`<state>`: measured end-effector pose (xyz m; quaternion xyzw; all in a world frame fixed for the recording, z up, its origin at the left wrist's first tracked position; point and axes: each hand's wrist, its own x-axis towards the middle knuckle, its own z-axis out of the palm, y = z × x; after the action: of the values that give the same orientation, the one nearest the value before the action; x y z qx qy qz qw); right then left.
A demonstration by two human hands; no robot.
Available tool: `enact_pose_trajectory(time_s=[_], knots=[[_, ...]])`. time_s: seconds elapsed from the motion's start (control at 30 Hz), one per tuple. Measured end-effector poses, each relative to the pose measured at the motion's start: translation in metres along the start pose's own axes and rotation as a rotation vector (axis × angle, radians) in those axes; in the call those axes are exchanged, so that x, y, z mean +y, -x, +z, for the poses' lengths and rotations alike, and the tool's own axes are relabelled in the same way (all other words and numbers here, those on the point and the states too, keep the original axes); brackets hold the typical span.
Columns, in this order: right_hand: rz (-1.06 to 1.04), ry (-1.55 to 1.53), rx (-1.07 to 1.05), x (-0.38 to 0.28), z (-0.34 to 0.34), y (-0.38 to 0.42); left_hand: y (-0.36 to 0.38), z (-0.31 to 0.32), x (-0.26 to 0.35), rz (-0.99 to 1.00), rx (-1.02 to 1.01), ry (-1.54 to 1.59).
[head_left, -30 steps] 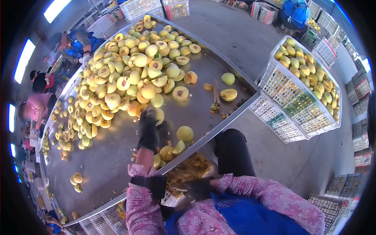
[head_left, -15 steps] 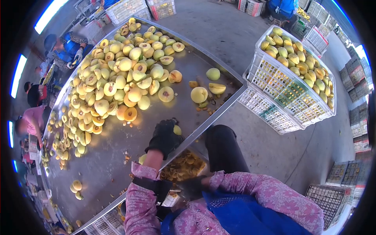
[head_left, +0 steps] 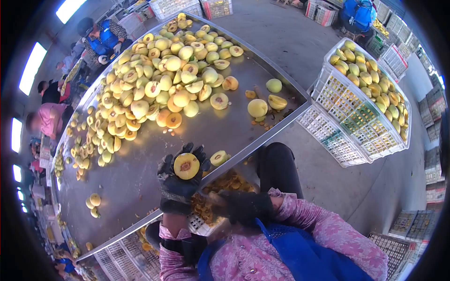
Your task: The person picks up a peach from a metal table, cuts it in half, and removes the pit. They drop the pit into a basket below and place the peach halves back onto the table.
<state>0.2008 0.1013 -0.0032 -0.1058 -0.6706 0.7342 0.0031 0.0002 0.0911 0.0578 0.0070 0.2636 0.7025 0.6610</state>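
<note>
My left hand [head_left: 180,180], in a black glove, is turned palm up over the table edge and holds a peach half [head_left: 186,166], its cut face and reddish pit hollow toward me. Beside its fingers, a cut peach piece [head_left: 219,158] lies against the metal rim. My right hand [head_left: 246,206], gloved in black too, is over the crate of scraps below the rim; motion smears its fingers, and I cannot tell what they hold. Peach scraps [head_left: 229,182] fill that crate under both hands. A big heap of halved peaches [head_left: 154,89] covers the far part of the table.
The steel table [head_left: 154,187] has a raised rim along my side. A few peaches [head_left: 257,108] lie near its right corner. Stacked white crates [head_left: 356,117] full of peaches stand on the floor to the right. Across the table, a person in a blue vest [head_left: 105,40] works.
My left hand has turned from palm down to palm up, showing the peach half in it. My right hand has come out over the scraps. The whole view has shifted slightly.
</note>
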Motion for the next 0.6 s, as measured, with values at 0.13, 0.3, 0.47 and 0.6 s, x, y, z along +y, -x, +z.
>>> enact_pose_trajectory(time_s=[0.13,0.3,0.47,0.6], knots=[[-0.22,0.081,0.065,-0.045,-0.012,0.01,0.011,-0.026,-0.012,0.077,0.0,0.02],[-0.651,1.019,0.328,-0.041,-0.005,-0.004,0.021,-0.044,-0.023,0.58,-0.067,-1.634],[-0.565,0.74,0.356,-0.023,0.002,-0.017,0.018,-0.058,-0.03,0.432,-0.146,-0.887],[-0.499,0.78,0.387,-0.02,0.005,-0.019,0.029,-0.029,-0.038,0.461,-0.053,-1.065]])
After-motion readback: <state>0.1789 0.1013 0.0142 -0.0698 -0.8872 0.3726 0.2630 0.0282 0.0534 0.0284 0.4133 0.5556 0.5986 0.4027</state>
